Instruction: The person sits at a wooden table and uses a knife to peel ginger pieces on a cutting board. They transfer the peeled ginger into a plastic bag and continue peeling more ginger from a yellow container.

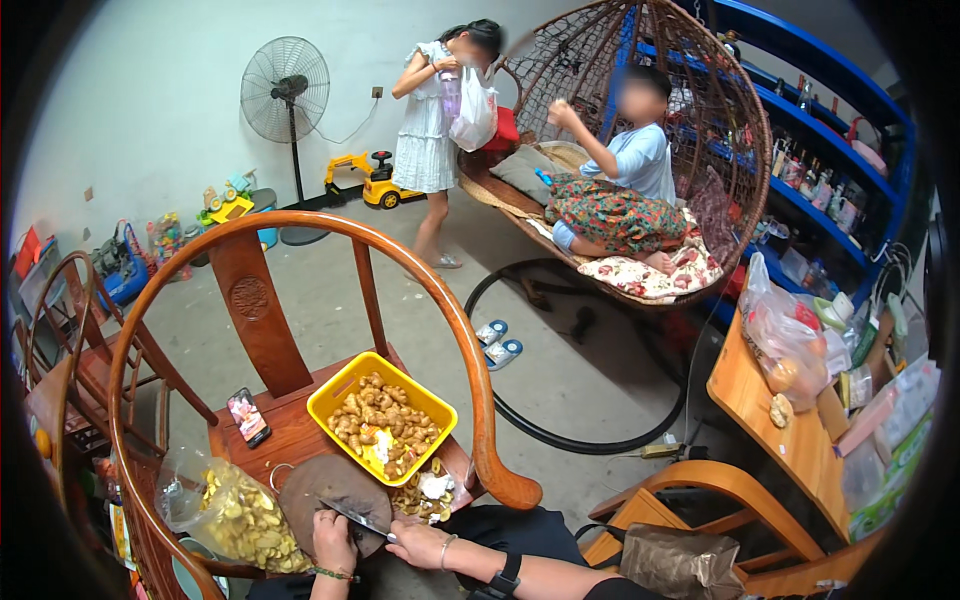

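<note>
My right hand (pixel 418 543) is closed round the handle of a knife (pixel 362 518), its blade angled up and left over a round, dark cutting board (pixel 320 482). Close to the blade, the curled fingers of my left hand (pixel 333 540) press down on the board; whatever they hold is hidden. Behind the board stands a yellow plastic basket (pixel 447 418) of ginger root (pixel 378 405). Ginger peelings and scraps (pixel 425 495) lie to the board's right. A clear plastic bag of sliced ginger (pixel 245 515) sits to its left.
Everything rests on a wooden armchair (pixel 285 390) with a curved rail around it. A phone (pixel 248 417) lies on its seat. Farther off, one person stands holding a white bag (pixel 474 110) and another sits in a hanging wicker chair (pixel 740 200). A wooden table (pixel 770 440) is at right.
</note>
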### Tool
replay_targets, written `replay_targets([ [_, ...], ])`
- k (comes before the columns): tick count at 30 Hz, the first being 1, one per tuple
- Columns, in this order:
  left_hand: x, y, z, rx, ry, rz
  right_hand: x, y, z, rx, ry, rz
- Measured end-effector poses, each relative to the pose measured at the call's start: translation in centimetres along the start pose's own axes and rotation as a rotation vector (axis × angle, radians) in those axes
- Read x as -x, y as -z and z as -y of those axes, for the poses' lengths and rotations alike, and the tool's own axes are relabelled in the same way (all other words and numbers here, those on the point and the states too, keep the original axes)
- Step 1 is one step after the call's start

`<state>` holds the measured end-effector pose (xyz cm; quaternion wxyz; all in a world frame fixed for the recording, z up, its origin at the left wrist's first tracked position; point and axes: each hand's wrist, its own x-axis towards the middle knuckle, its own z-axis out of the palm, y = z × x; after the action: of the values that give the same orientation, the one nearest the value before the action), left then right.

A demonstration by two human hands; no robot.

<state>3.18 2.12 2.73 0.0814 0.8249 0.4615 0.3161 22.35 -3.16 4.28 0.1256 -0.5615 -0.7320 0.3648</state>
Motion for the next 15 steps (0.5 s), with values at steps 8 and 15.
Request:
replay_targets([
  [8,0.0,0.1,-0.1,0.011,0.012,0.012,0.2,0.4,0.5,-0.012,0.004,-0.018],
  [15,-0.2,0.2,-0.6,0.020,-0.007,0.014,0.1,-0.5,-0.5,-0.003,0.084,-0.133],
])
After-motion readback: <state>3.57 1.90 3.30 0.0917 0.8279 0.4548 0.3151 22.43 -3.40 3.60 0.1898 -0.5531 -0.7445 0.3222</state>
